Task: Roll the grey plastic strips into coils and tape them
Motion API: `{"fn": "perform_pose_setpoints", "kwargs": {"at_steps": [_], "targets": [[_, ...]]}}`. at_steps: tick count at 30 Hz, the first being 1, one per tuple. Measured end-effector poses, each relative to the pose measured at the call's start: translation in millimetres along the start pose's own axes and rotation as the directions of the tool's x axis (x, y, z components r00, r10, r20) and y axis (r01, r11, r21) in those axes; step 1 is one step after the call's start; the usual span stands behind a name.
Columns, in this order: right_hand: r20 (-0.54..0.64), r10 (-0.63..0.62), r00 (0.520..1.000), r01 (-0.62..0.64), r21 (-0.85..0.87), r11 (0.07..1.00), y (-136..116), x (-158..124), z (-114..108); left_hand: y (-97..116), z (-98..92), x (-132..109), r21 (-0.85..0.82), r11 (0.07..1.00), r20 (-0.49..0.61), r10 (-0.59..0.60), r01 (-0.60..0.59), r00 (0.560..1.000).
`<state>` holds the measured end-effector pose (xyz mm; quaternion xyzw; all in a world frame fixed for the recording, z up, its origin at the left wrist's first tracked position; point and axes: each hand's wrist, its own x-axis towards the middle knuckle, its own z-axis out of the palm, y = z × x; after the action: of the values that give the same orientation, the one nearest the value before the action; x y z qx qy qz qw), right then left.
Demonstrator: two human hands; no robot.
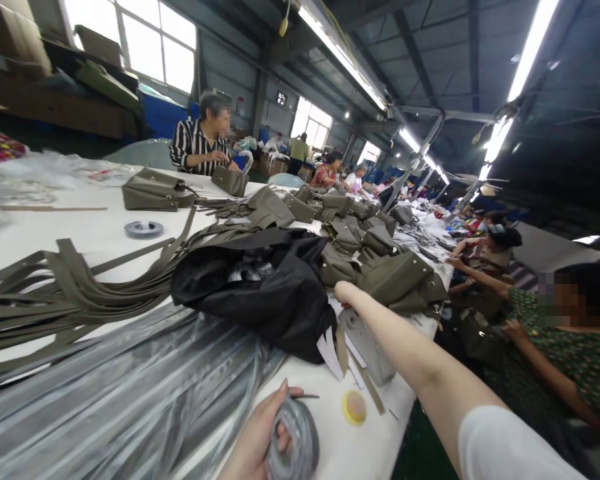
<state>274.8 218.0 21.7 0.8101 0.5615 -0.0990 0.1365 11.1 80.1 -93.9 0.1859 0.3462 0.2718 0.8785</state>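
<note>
My left hand (260,437) is at the bottom edge, fingers curled round a coiled roll of grey strip (295,443). My right arm stretches forward over the table's right edge to a pile of olive-green bags (395,277). Only the knuckles or wrist of my right hand (346,292) show, and its fingers are hidden behind a grey box (367,343). A crumpled black bag (265,287) lies just left of that hand. A small yellow tape roll (354,407) lies on the white table (80,233) between my arms.
Long olive straps (55,293) fan across the left side above a heap of clear plastic sleeves (105,400). A grey tape roll (143,229) and an olive handbag (155,190) lie further back. A person in a striped shirt (200,143) works opposite; other workers (555,347) sit at right.
</note>
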Motion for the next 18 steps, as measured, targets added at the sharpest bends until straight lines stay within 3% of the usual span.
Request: {"fn": "perform_pose_setpoints", "kwargs": {"at_steps": [3, 6, 11, 18], "targets": [[-0.077, 0.012, 0.997, -0.013, -0.020, 1.000, 25, -27, 13, 1, 3.3, -2, -0.032, 0.999, 0.037, -0.012, 0.013, 0.999], [-0.155, 0.012, 0.988, -0.016, -0.027, 1.000, 35, -62, 42, 0, 1.6, 0, -0.030, 0.999, 0.084, -0.011, 0.014, 0.996], [-0.209, 0.013, 0.978, -0.009, 0.016, 1.000, 39, -103, 86, -1, -2.0, 5, -0.015, 1.000, 0.160, -0.003, 0.005, 0.987], [-0.314, -0.038, 0.949, 0.074, 0.106, 0.992, 34, -138, 110, 1, -2.1, 8, -0.008, 1.000, 0.206, -0.024, 0.026, 0.978]]}}
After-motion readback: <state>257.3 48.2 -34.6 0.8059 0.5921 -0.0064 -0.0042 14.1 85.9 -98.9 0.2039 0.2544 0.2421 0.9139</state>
